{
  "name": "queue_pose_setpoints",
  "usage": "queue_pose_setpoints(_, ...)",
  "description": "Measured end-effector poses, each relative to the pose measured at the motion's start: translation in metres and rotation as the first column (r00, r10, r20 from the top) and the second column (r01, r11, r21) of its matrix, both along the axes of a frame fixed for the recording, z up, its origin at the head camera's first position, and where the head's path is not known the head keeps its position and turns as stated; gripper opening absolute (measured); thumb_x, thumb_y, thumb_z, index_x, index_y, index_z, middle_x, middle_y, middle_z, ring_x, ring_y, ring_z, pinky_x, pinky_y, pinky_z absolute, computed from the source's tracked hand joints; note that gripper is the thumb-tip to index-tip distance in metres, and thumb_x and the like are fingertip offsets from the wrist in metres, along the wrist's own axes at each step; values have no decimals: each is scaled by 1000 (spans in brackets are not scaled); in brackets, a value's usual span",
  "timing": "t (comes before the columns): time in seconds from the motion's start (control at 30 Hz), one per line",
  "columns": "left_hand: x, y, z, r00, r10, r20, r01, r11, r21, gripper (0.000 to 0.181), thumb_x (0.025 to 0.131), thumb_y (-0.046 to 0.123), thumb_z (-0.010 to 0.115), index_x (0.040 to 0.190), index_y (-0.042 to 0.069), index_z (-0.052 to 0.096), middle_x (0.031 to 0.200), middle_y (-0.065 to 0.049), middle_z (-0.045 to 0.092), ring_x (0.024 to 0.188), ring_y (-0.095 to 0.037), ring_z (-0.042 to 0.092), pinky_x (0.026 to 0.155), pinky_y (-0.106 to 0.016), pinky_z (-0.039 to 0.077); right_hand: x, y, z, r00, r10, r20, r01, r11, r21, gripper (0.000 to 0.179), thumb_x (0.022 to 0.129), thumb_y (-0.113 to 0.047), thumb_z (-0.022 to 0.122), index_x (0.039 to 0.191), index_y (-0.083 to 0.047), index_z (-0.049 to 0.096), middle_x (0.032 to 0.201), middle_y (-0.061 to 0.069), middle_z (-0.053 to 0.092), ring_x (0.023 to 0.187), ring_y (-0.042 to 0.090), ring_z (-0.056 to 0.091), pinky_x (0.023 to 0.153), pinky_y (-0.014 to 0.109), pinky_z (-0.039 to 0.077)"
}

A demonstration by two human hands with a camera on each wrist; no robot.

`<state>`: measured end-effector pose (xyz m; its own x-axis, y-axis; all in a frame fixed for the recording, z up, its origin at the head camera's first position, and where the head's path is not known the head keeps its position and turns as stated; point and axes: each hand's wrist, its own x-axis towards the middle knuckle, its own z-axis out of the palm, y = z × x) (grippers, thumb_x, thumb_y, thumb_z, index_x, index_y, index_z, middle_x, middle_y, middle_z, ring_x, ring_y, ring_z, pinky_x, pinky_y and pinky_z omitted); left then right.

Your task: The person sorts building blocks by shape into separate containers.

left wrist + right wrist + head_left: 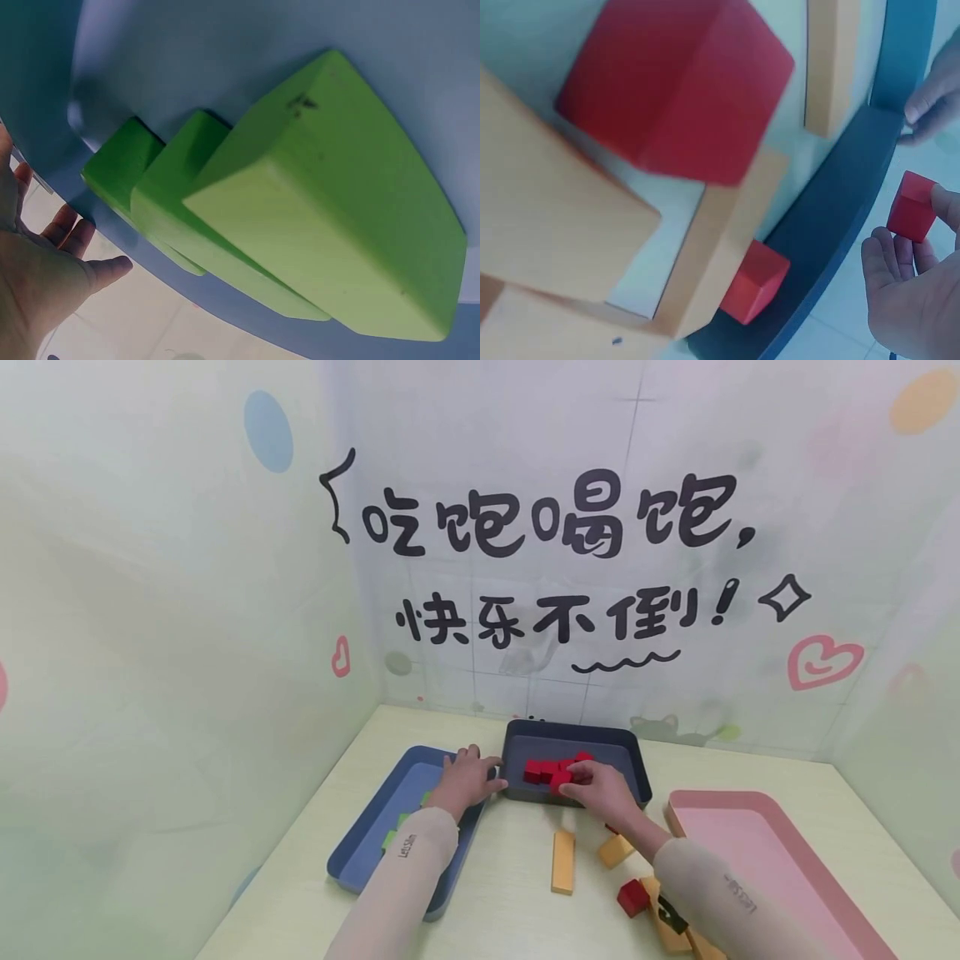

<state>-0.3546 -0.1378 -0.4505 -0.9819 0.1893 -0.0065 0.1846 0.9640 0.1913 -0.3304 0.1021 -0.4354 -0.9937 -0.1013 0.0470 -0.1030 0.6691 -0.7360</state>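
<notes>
Our bench (517, 877) carries three trays, the largest in view being the pink tray (772, 847) on the right, with the blue tray (412, 768) on the left and the dark tray (543, 745) at the back. Our left hand (471, 777) has its fingers spread by the neighbouring ends of the blue and dark trays; we cannot tell whether it bears on either rim. If it does rest there, light pressure should steady the dark tray without tipping it. Our right hand (603, 789) pinches a small block between thumb and fingers, over the near side of the dark tray. We would keep that forearm raised, since the yellow blocks (562, 862) and a loose red cube (633, 897) lie on the bench beneath or near it and a sleeve could drag them. The green blocks (330, 202) sit in the blue tray, and the left wrist should stay high over them. Smallest are the red cubes: a cluster (542, 771) inside the dark tray, and the held cube (560, 782) just beside it in the head view. We judge it best to lower that one flat into bare tray floor, clear of the rim, then part thumb and fingers evenly so no neighbour gets nudged.
</notes>
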Motion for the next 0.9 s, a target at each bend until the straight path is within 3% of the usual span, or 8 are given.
queue_pose_setpoints(0.47,2,0,2,1000,0,2,0,1000,-9,49,85,52,54,129,31,50,127,-13,39,122,-33,32,98,-61,19,-23,34,7,995,-99,-6,99,995,-24,42,82,-26,66,115,-1,58,104,14,59,90,27,54,75,38,48)
queue_pose_setpoints(0.9,2,0,2,1000,5,4,-5,1000,-17,49,85,53,53,129,31,50,127,-13,39,121,-32,33,98,-60,19,-42,44,2,969,-237,65,237,971,6,40,83,-23,64,112,2,58,107,20,58,91,31,52,76,40,46)
